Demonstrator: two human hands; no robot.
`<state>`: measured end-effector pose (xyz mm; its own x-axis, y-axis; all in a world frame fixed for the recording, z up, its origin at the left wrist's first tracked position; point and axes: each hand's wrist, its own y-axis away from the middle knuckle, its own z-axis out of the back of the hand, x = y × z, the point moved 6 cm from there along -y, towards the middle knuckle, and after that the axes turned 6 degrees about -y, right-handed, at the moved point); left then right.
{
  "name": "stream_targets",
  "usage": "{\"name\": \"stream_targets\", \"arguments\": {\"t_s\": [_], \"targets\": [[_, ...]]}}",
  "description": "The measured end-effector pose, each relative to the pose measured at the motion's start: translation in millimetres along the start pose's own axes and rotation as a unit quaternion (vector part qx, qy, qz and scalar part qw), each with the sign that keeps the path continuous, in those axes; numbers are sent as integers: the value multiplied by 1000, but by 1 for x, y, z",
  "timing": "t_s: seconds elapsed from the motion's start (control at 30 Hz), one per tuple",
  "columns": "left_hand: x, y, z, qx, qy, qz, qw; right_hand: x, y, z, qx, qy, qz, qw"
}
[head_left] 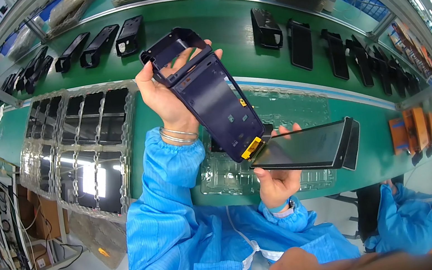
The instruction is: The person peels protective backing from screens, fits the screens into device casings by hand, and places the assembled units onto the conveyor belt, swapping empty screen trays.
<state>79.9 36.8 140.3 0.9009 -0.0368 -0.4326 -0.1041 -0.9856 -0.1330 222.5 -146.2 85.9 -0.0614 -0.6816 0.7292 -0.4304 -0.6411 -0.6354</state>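
My left hand (165,100) grips the top end of a black device housing (220,106), its thumb on the open frame there and fingers behind it. The housing hangs tilted, inner side facing me, with yellow pieces on its side and lower end. In my right hand (280,184) is a display panel (303,148), held from below between thumb and fingers, dark glass side up. One edge of the panel meets the yellow lower end of the housing; whether a cable joins them I cannot make out. Beneath both lies a clear plastic tray (228,175) on the green bench.
A clear tray of dark panels (83,150) lies to the left. Several black housings (100,46) line the raised green shelf, with more at right (301,45). Orange bins (415,129) stand far right. Another person in a blue sleeve (403,212) sits at lower right.
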Motion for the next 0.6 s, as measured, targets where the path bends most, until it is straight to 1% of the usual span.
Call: {"name": "stream_targets", "arguments": {"t_s": [0.1,0.23,0.3,0.33,0.43,0.5,0.53,0.6], "targets": [[1,5,-7,35,-20,-10,999,-1,-4,-1,48,82,5,995],[-1,9,-14,83,-63,-19,994,4,-12,-7,103,156,19,982],[-5,6,-11,51,-47,-31,997,8,-16,-11,120,184,13,976],[-6,6,-11,35,-38,-37,998,7,-16,-9,116,176,17,977],[-8,6,-13,37,-36,-34,998,3,-12,-3,104,165,27,980],[-7,7,-13,72,-47,-30,996,3,-12,-3,102,169,30,980],[-5,9,-14,89,-53,-27,994,1,-12,-5,107,169,19,980],[-3,11,-16,67,-33,-30,997,1,-14,-8,114,174,-1,978]]}}
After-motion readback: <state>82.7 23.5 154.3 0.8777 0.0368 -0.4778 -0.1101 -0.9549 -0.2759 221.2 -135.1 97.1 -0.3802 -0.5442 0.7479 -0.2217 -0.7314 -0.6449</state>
